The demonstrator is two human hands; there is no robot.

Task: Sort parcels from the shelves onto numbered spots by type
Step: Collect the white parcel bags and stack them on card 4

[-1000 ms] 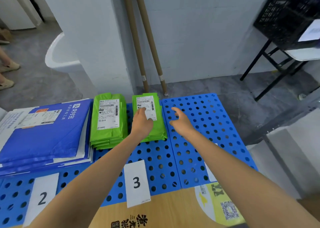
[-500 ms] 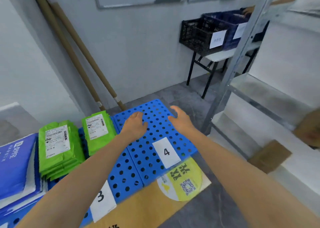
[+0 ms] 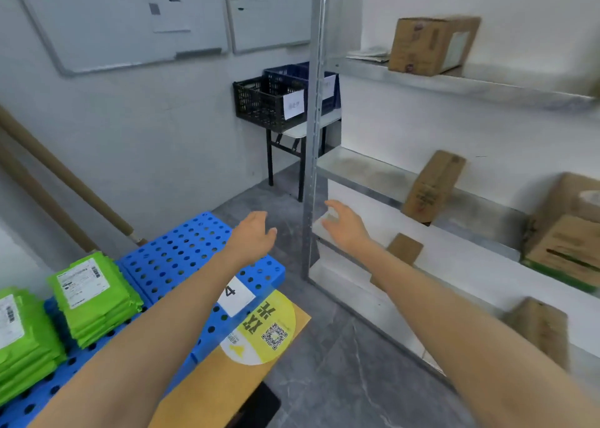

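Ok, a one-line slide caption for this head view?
Empty left hand and right hand reach toward the metal shelf of cardboard boxes.

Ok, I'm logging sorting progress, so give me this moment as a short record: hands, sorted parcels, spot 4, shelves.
left hand: open, holds nothing, in the air near the far corner of the blue pad
right hand: open, holds nothing, stretched toward the shelf rack
green parcels: two stacks on the blue pad
label 4: on the pad, no parcel behind it
cardboard boxes: on several shelf levels
tilted box: leaning on the middle shelf
black basket: on a small table behind the rack
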